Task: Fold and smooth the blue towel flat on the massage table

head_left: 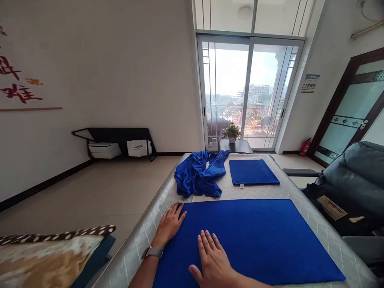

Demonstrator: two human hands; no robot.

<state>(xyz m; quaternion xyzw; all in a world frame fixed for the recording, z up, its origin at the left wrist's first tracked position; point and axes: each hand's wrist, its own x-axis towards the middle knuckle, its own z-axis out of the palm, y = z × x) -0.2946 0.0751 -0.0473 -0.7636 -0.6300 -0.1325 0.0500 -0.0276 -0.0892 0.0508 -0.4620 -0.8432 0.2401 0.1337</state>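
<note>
Leftward, red "难" (22,94) — hands (212,258) on blue cloth (258,236)

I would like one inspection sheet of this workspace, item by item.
Surface: pale mattress, quilted.
Work things: large cloth, blue, flat; small cloth, blue, flat beyond it; crumpled cloth, blue, left of that.
Clutter: patterned fabric, lower left.
Grip: left hand at the large cloth's far-left corner; right hand flat on it; neither grasps anything.
Cables: possible cord, high on right wall.
Surroundings: glass door ahead; armchair, right; extinguisher by the wall.

The spread cloth (255,240) is plain deep blue, the mattress (141,240) silvery with criss-cross lines.
</note>
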